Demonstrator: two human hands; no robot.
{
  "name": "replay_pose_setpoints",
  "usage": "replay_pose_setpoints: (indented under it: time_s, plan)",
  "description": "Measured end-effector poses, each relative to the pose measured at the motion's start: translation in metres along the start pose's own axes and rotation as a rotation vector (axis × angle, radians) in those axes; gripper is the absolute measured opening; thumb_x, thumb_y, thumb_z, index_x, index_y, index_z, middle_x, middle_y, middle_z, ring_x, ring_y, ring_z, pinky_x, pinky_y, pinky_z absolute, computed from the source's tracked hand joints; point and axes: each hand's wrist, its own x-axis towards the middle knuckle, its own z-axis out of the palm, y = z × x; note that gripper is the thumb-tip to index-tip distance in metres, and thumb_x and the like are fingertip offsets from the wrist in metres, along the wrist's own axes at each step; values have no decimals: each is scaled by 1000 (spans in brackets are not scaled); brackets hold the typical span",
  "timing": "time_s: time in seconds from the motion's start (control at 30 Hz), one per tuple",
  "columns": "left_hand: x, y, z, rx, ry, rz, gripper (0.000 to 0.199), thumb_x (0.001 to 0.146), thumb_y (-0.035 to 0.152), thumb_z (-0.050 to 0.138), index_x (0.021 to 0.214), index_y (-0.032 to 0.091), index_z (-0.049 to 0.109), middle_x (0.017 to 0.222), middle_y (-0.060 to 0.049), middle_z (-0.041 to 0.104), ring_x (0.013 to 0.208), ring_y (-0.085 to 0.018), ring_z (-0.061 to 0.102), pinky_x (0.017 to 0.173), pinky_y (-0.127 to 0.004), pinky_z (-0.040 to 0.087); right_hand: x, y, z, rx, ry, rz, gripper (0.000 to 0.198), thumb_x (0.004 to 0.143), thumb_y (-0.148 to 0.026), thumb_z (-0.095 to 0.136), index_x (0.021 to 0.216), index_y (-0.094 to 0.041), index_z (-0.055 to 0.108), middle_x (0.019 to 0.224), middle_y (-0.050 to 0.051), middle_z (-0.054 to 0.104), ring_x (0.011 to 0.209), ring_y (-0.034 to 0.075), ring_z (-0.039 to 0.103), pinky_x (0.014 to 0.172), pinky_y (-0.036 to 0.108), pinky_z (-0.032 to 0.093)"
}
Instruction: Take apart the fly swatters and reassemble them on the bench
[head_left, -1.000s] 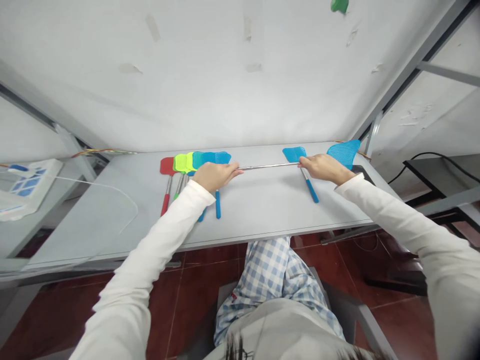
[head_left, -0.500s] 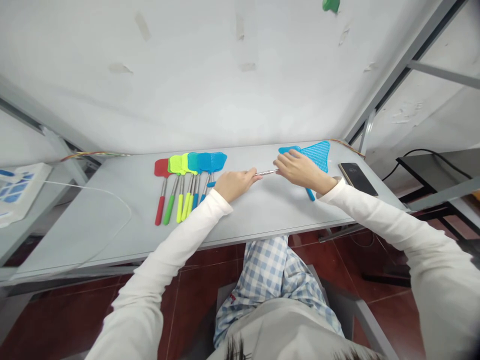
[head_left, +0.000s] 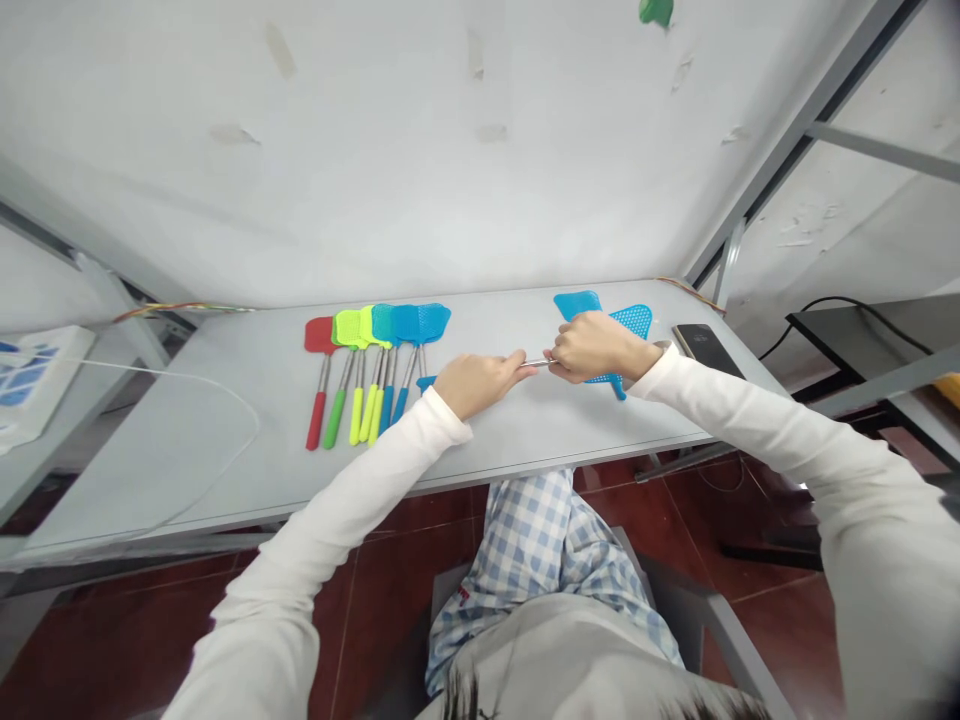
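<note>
Left hand (head_left: 480,383), right hand (head_left: 598,346), fingers (head_left: 515,362) clamped on one shaft (head_left: 537,363), one red swatter (head_left: 320,336), one green handle (head_left: 334,418)

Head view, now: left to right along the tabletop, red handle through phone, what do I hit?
Red handle → green handle → yellow handles → adjacent blue handle → left hand → metal shaft between the hands → right hand → phone.
</note>
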Motion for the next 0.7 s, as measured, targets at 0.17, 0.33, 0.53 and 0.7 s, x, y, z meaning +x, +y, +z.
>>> replay_pose_setpoints:
  time_s: [0.17,0.33,0.53,0.7]
  plan:
    - [0,6,4,-14,-27,-11,52,97,54,24,98,20,62,72,-11,72,63,-20,67,51,-26,28,6,-4,5,-2,17,-36,48,93,-28,30,84,-13,75,73,15,70,66,22,60,59,32,27]
    - [5,3,7,-154,-70,-104,45,96,54,31,95,20,61,79,-10,72,69,-20,68,54,-26,33,9,-3,18,-42,86,-46,44,95,-26,32,84,-13,73,75,14,70,87,27,61,77,41,40]
    - [14,1,23,-990,-89,-453,32,97,42,32,89,20,54,70,0,63,52,-11,56,52,-23,39,-4,-20,29,37,413,149,54,92,-37,46,142,-18,41,143,16,47,134,34,36,107,58,21]
    - [18,13,38,-1622,-23,-605,18,95,31,35,91,18,48,88,-6,69,76,-11,66,78,-29,51,-8,-56,36,421,363,374,42,99,-40,28,118,-15,56,123,18,60,117,29,52,102,49,29]
